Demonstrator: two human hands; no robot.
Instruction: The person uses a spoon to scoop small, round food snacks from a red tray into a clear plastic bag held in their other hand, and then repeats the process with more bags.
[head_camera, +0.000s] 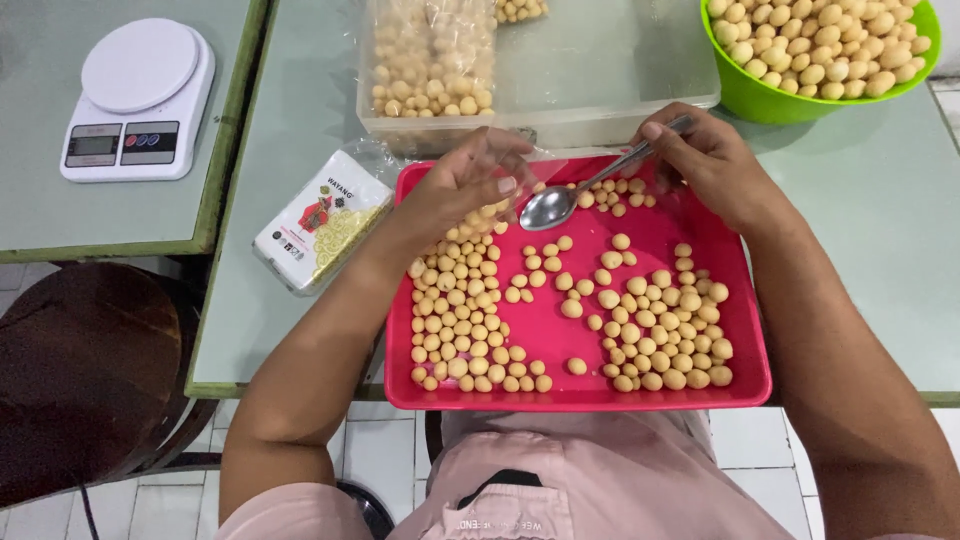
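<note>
Fingers on the right hand (712, 160) are pinched round the handle of a metal spoon (560, 203), bowl pointing left and hovering low over the far part of the red tray (750, 385). Left hand (468, 180) is loosely cupped, fingertips curled down right beside the spoon bowl, touching or nearly touching the top of the left heap of small tan dough balls (460, 310); can't tell if it's actually got one pinched.

Looks like the sorting or scooping stage to me: spoon is empty, balls split into a left heap, a right heap (665, 340) and loose ones in between. Next move probably needs the spoon slid under a few without flattening them.

Farther out: clear plastic box (620, 95), green bowl (760, 100) full of balls, white kitchen scale (138, 98) far left, flat printed packet (320, 220).
</note>
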